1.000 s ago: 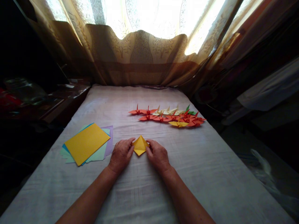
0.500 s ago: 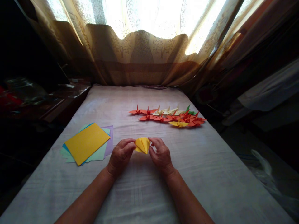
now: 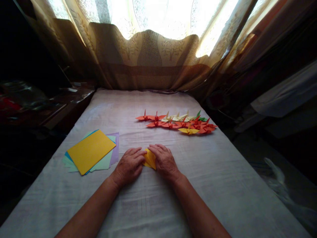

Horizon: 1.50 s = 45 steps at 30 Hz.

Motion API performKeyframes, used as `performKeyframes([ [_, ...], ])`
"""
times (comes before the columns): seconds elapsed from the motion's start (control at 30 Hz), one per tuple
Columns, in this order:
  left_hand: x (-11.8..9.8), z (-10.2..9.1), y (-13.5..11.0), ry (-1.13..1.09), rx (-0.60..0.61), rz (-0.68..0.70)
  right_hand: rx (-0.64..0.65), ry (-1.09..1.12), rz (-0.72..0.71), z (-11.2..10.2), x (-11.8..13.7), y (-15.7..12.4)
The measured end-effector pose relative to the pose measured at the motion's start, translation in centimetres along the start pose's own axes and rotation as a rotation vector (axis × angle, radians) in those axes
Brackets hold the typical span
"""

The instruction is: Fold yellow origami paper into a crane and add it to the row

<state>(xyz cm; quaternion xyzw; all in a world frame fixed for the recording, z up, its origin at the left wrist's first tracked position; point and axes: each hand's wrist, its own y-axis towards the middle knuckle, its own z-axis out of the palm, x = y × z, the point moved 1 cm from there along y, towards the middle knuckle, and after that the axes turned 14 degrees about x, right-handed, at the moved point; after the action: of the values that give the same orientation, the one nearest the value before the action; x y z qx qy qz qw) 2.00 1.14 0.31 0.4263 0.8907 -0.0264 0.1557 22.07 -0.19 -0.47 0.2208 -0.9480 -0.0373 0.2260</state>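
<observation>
A piece of folded yellow paper [image 3: 149, 159] lies low over the cloth in front of me, between my two hands. My left hand [image 3: 130, 165] has its fingertips on the paper's left edge, palm down, thumb tucked underneath. Over the right part of the same paper bends my right hand [image 3: 165, 162], its fingers together and hiding that side. Both hands keep hold of the paper. Further back on the right are several folded paper cranes, among them red cranes [image 3: 156, 124], pale yellow cranes [image 3: 177, 117], a yellow crane [image 3: 189, 131] and a green crane [image 3: 201, 118].
To my left rests a stack of paper sheets, with a yellow sheet [image 3: 91, 152] on top and green, blue and purple ones showing below. A pale cloth [image 3: 158, 211] covers the table. Patterned curtains [image 3: 148, 56] hang behind it. A plastic bag [image 3: 276, 172] is beyond the right edge.
The folded paper has gone from raised between my fingertips to lower and flatter. My right hand has moved left and now covers part of it; both hands have turned palm down.
</observation>
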Motion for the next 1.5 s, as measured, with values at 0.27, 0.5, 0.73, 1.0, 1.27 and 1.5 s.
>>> performKeyframes([
  [0.27,0.2,0.2,-0.5,-0.012,0.010,-0.084,0.019,0.097,-0.055,-0.3,-0.6,0.0],
  [0.5,-0.3,0.4,0.0,-0.058,0.005,-0.106,-0.051,0.185,-0.135,0.1,-1.2,-0.4],
  [0.73,0.1,0.6,-0.1,-0.158,-0.032,-0.111,-0.046,0.126,-0.108,0.3,-1.3,-0.3],
  [1.0,0.1,0.8,0.0,-0.106,-0.016,-0.092,0.060,0.195,0.015,-1.1,-1.8,-0.7],
  [1.27,0.3,0.3,-0.1,-0.056,-0.007,-0.086,0.137,0.223,0.224,-2.7,-1.0,-0.2],
  [1.5,0.8,0.2,-0.4,-0.128,-0.028,-0.136,0.080,0.382,0.223,-1.8,-1.0,-0.3],
])
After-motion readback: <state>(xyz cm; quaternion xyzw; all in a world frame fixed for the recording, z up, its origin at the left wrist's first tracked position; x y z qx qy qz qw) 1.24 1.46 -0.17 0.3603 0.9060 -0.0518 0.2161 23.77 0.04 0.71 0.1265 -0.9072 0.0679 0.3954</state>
